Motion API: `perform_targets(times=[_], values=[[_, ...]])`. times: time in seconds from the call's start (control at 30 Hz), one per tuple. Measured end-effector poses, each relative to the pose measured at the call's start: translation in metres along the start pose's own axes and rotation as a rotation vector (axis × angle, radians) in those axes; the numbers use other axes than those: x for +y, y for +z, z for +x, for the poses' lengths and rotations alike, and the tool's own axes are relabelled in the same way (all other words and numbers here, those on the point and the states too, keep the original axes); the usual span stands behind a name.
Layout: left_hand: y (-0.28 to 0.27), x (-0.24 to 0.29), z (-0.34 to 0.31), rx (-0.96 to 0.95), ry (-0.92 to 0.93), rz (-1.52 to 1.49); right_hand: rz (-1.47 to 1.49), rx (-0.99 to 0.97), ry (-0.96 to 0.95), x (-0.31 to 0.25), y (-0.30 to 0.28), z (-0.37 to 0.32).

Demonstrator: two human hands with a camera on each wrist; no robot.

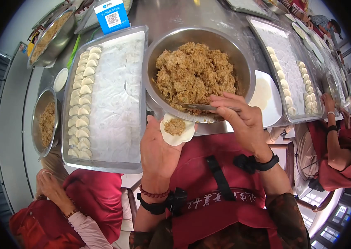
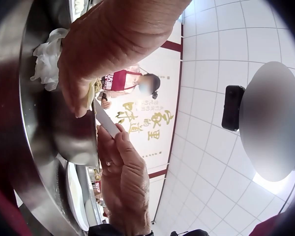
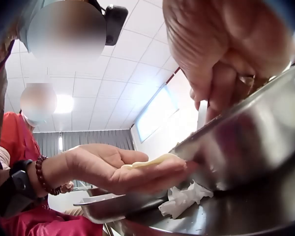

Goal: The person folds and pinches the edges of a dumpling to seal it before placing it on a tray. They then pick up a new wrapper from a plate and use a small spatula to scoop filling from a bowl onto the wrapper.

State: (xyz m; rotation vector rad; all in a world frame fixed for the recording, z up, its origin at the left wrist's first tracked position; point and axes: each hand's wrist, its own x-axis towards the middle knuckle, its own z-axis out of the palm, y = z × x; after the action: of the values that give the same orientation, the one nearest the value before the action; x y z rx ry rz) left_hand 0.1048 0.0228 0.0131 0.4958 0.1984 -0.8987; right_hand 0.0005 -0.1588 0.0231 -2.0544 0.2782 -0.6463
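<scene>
My left hand [image 1: 159, 153] is palm up at the near rim of a big steel bowl [image 1: 246, 70]. A round dumpling wrapper [image 1: 173, 140] lies across its straight fingers, with a dab of brown filling [image 1: 174, 126] in the middle. In the right wrist view this hand is nearly flat under the wrapper [image 3: 157, 161]. My right hand [image 1: 244, 120] grips a flat metal spatula [image 1: 200, 106], its blade over the bowl's near edge. Minced filling [image 1: 196, 70] is heaped in the bowl. In the left wrist view the spatula blade [image 2: 106, 120] points toward my left hand.
Left of the bowl, a metal tray [image 1: 115, 95] bears rows of folded dumplings [image 1: 83, 99]. A white plate [image 1: 271, 99] and another dumpling tray [image 1: 285, 54] stand to the right. Crumpled white plastic [image 3: 186, 198] lies below the bowl. People sit close on both sides.
</scene>
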Motion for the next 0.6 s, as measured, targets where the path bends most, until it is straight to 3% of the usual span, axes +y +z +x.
perform_targets(times=[0.17, 0.27, 0.37, 0.6], values=[[0.0, 0.001, -0.002, -0.007, 0.001, 0.015, 0.145, 0.1, 0.118, 0.004, -0.01, -0.007], [0.001, 0.001, -0.003, -0.005, 0.002, 0.036, -0.012, 0.074, 0.014, 0.004, -0.011, -0.003], [0.002, 0.0, -0.003, 0.0, 0.0, 0.041, -0.096, -0.013, 0.038, 0.001, -0.007, -0.001], [0.002, 0.0, -0.004, 0.0, 0.0, 0.019, 0.187, -0.034, 0.147, 0.005, -0.017, -0.005]])
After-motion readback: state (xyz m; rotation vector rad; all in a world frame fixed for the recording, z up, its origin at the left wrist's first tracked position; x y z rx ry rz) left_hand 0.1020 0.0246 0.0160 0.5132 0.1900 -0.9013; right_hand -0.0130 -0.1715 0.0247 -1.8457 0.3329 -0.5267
